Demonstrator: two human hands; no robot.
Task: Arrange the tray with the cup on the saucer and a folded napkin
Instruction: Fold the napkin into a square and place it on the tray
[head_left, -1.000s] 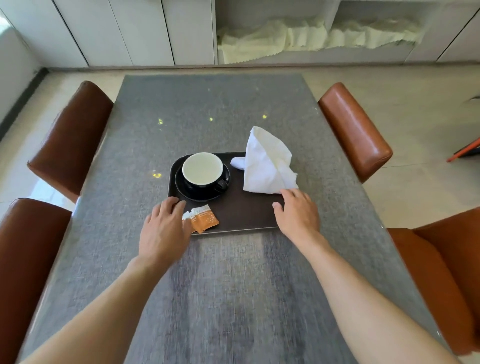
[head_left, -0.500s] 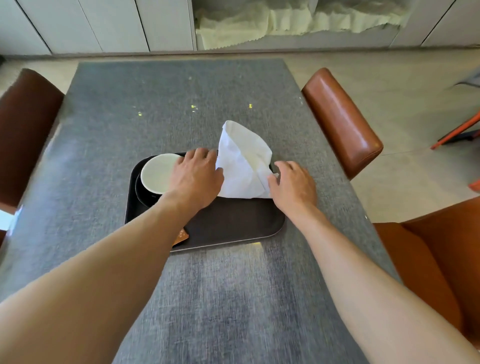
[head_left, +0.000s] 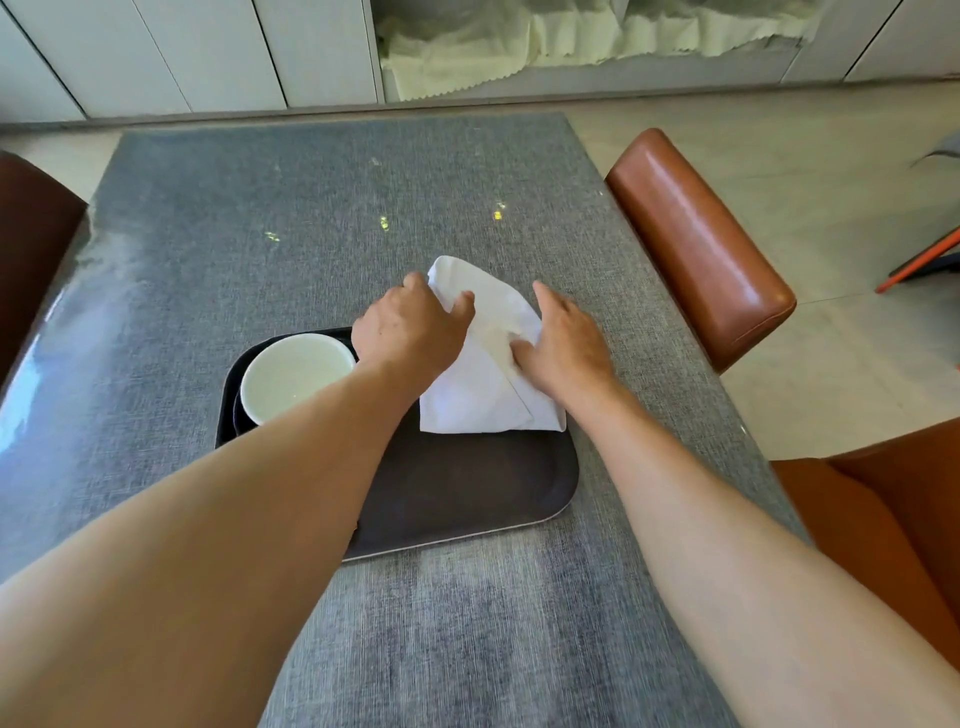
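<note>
The left hand (head_left: 410, 332) and right hand (head_left: 566, 348) are curled on one napkin (head_left: 483, 384); one cup (head_left: 291, 379) and one tray (head_left: 467, 493) are borne by the grey table (head_left: 311, 208), flanked by three chairs (head_left: 696, 244).

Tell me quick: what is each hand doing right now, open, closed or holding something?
Left hand: grips the napkin at its upper left edge.
Right hand: holds the same napkin at its right edge, thumb on the front.
</note>
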